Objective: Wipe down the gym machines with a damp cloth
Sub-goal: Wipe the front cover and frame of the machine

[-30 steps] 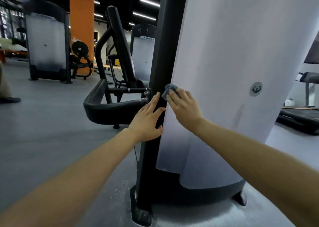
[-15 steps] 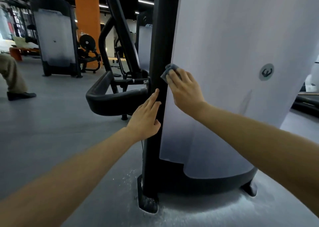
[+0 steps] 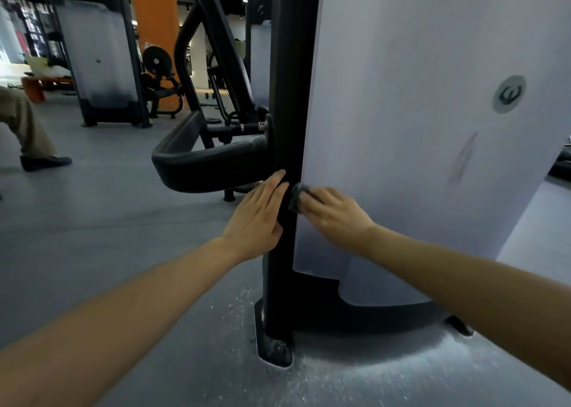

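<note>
The 2 bare forearms [image 3: 139, 298] reach forward and converge. The left hand [image 3: 256, 218] lies flat, fingers straight and close together, tips pointing up and away. Just beside it, the right hand [image 3: 335, 213] shows its back, fingers curled over a bunched cloth [image 3: 296, 198] it holds.

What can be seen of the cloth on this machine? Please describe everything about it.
The cloth is small, grey-blue and bunched into a wad, soft fabric by its look. Only the end nearest the black post shows. The right hand covers the rest, its fingers curled over it, pressing it against the edge of the pale panel, low on the machine. Whether it is damp cannot be seen.
</note>
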A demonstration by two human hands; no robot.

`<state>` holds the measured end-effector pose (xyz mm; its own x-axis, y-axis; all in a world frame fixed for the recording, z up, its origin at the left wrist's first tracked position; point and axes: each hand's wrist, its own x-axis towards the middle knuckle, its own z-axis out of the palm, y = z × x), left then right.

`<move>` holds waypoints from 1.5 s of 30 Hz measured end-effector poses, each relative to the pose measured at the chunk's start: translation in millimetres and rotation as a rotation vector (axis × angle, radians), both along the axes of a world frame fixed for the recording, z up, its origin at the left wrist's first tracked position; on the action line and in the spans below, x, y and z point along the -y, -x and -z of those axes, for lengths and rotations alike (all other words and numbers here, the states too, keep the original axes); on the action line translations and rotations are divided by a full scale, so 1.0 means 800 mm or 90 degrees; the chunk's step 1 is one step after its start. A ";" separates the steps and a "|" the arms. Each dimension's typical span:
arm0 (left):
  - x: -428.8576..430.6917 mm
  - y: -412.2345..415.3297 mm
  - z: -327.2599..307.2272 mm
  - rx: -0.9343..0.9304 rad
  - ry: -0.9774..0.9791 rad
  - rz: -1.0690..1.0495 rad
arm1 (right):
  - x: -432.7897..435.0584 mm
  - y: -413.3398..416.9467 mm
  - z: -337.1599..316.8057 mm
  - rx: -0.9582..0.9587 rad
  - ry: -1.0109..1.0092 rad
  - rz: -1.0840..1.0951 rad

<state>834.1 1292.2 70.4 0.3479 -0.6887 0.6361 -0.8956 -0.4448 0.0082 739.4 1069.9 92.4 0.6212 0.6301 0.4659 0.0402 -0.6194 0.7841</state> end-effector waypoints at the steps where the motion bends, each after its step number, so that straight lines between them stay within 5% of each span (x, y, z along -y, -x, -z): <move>1: 0.000 -0.001 0.002 -0.004 0.004 0.000 | -0.002 0.000 -0.019 0.019 -0.024 0.007; 5: 0.002 -0.004 0.006 -0.010 0.013 -0.005 | -0.014 -0.004 -0.052 0.078 -0.128 0.041; 9: 0.007 -0.005 0.017 -0.019 0.035 -0.009 | -0.008 -0.005 0.012 0.056 -0.126 0.028; 16: 0.008 -0.007 0.049 0.006 -0.006 -0.004 | 0.007 0.026 0.095 -0.129 -0.028 0.046; 25: 0.011 -0.013 0.057 0.052 -0.009 -0.020 | -0.022 -0.006 0.038 0.055 -0.248 0.032; 36: 0.013 0.005 0.052 0.023 -0.122 -0.098 | -0.024 0.041 0.123 -0.250 -0.027 0.166; 45: 0.007 0.012 0.053 0.038 -0.149 -0.040 | -0.033 0.027 0.092 -0.188 -0.135 0.215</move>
<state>824.2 1287.0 28.0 0.3613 -0.7977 0.4828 -0.8622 -0.4830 -0.1529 717.6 1096.0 19.1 0.8994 0.2805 0.3352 0.0111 -0.7812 0.6242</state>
